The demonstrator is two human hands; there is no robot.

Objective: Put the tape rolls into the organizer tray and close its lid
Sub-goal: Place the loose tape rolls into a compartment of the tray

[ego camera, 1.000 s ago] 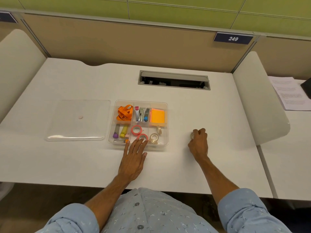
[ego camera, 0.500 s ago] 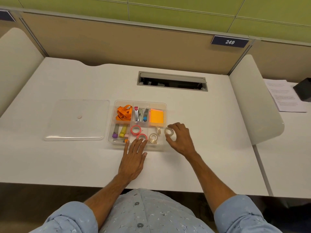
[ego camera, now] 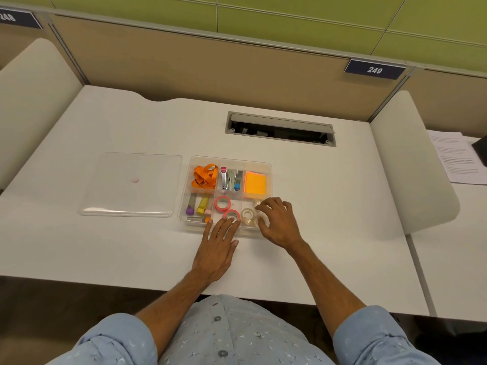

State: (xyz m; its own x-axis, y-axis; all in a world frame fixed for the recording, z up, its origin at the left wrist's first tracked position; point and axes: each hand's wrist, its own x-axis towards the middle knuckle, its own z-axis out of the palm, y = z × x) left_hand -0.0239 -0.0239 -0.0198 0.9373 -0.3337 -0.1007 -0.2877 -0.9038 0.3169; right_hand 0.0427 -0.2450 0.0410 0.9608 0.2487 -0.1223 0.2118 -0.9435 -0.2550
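The clear tape roll [ego camera: 264, 219] sits in the right hand [ego camera: 279, 222], pinched between thumb and curled fingers, right at the near-right corner of the organizer tray [ego camera: 268, 167], over or just against its rim; whether it has passed inside the wall I cannot tell. The coming move turns on that: the open near-right compartment lies just to the left of the roll and slightly away from the person, so a short push that way should drop it in. The roll looks tilted on edge, its hole facing roughly left. The left hand [ego camera: 217, 248] lies flat and spread on the surface [ego camera: 329, 206], fingertips at the tray's near wall beside a pink tape roll [ego camera: 232, 214], apparently steadying the tray. In the near compartments lie another pink tape roll [ego camera: 222, 203] and a clear roll [ego camera: 247, 214], with a further small clear one [ego camera: 257, 202] half hidden by the right fingers. The far row holds orange bands [ego camera: 205, 176], staplers [ego camera: 231, 177] and orange sticky notes [ego camera: 255, 182]; markers [ego camera: 197, 204] fill the near-left cell. The clear lid [ego camera: 131, 184] lies flat on the surface just left of the tray, nearer the left hand, not yet fitted
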